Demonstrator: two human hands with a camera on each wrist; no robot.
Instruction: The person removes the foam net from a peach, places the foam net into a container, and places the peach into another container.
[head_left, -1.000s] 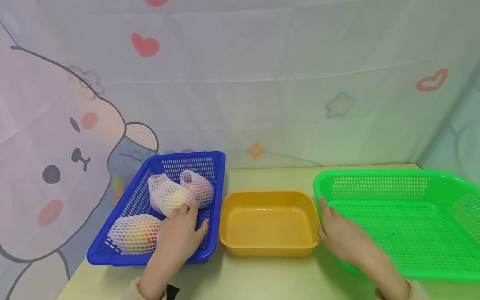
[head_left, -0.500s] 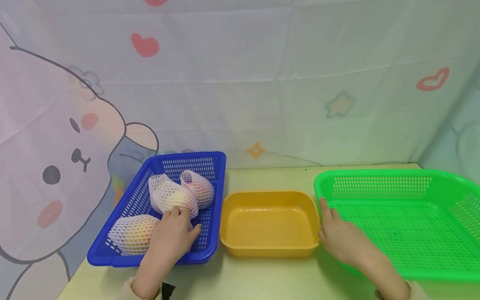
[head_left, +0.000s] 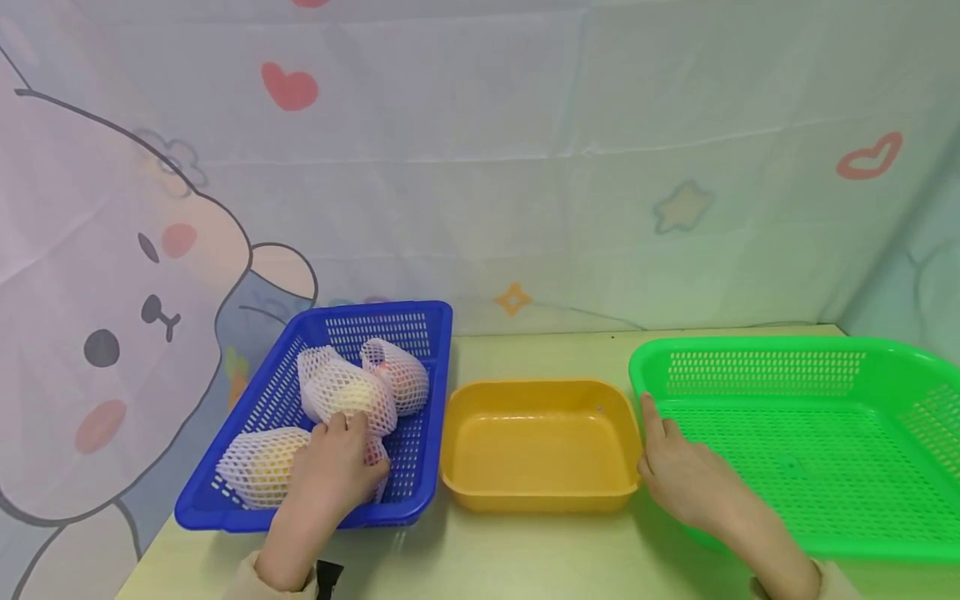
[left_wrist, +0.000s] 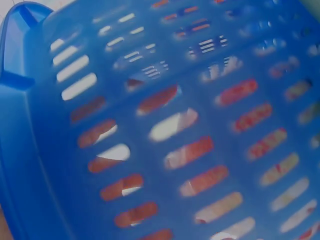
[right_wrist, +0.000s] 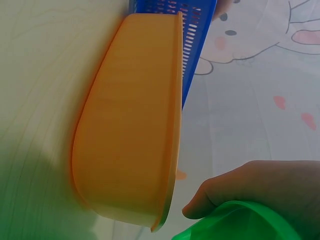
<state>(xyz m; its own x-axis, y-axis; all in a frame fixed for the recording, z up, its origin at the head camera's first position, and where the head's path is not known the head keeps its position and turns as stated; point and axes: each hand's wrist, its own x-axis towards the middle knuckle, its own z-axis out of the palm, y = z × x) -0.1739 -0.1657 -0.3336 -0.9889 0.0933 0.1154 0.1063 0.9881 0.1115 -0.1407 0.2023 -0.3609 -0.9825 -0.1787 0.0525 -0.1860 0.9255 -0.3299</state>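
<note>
My right grip [head_left: 678, 473] held the green basket [head_left: 780, 450] by its rim, maybe to keep it still. The blue basket [head_left: 432, 425] had walls, probably to stop rolling. Inside, near me, my left grip [head_left: 334, 462] curled round one netted fruit [head_left: 377, 450].

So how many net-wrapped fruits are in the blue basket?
4 net-wrapped fruits visible in the blue basket: one at near left, one in the middle, one at far right, one partly covered by the left hand; others may be hidden.
</note>
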